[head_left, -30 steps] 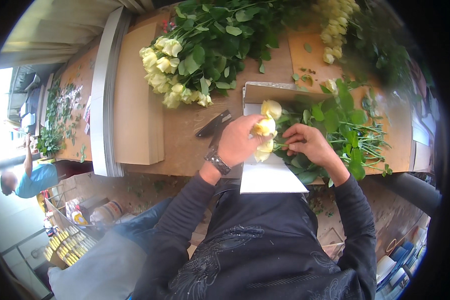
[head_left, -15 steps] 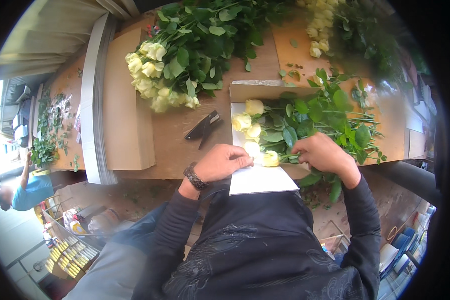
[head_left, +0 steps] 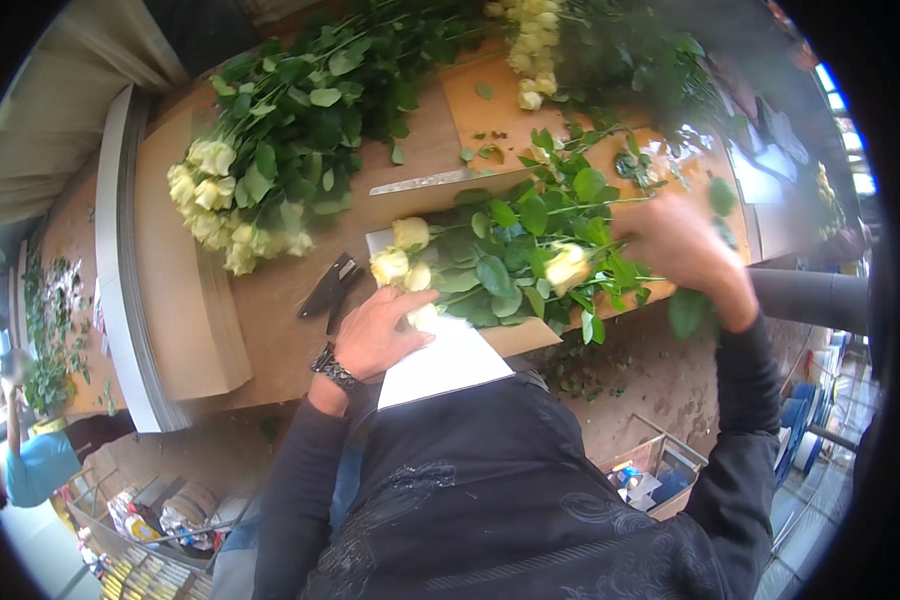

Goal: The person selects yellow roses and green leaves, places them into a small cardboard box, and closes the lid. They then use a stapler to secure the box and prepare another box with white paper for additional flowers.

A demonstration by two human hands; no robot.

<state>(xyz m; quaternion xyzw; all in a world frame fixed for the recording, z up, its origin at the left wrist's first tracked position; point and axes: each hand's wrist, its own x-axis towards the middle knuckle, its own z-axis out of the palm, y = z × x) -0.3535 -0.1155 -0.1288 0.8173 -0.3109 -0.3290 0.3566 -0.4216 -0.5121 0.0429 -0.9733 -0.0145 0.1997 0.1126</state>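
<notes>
My left hand point(head_left: 375, 335), with a dark braided band at the wrist, rests by the pale yellow rose heads point(head_left: 390, 268) at the left end of a cardboard wrap. Its thumb and forefinger are apart around a lower rose head, on a white sheet point(head_left: 443, 370) hanging over the table edge. My right hand point(head_left: 680, 245), smeared by motion, is closed on the stem of a single yellow rose point(head_left: 567, 267), whose head lies over the leaves. Leafy stems point(head_left: 495, 270) lie on the cardboard wrap point(head_left: 530, 338). A black stapler point(head_left: 328, 288) lies left of the wrap.
A big bunch of pale roses point(head_left: 210, 190) lies at the back left, and more roses point(head_left: 535, 50) at the back. A tall stack of cardboard sheets point(head_left: 185, 300) stands left. A grey pipe point(head_left: 810, 297) juts out right. Another person point(head_left: 40, 465) works at far left.
My right hand has moved right and up, drawing the single rose away from the other heads. My left thumb and forefinger have spread. The whole view has shifted and tilted.
</notes>
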